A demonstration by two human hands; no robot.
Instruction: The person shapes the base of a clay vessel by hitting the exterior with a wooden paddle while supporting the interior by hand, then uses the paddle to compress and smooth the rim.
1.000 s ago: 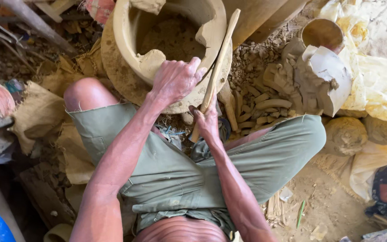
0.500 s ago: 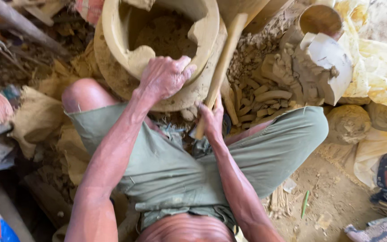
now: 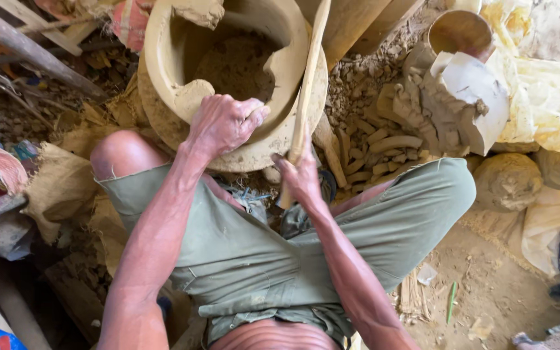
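Note:
A large unfired clay pot (image 3: pixel 163 58) with a thick, uneven rim stands on the ground between my knees. My left hand (image 3: pixel 223 123) grips the near rim, fingers curled over the clay edge. My right hand (image 3: pixel 301 174) holds a long wooden paddle (image 3: pixel 309 71) by its lower end. The paddle stands nearly upright against the pot's right outer wall. I sit on the ground in green shorts.
Short clay rolls (image 3: pixel 384 139) lie heaped right of the pot. A small clay vessel (image 3: pixel 459 31) and a broken clay block (image 3: pixel 471 97) stand beyond them. Yellow plastic sheeting (image 3: pixel 552 91) covers the right side. Sacking (image 3: pixel 59 188) and wood scraps lie left.
The paddle has swung from a slant to nearly upright against the pot wall. My left hand has shifted along the near rim, still gripping it.

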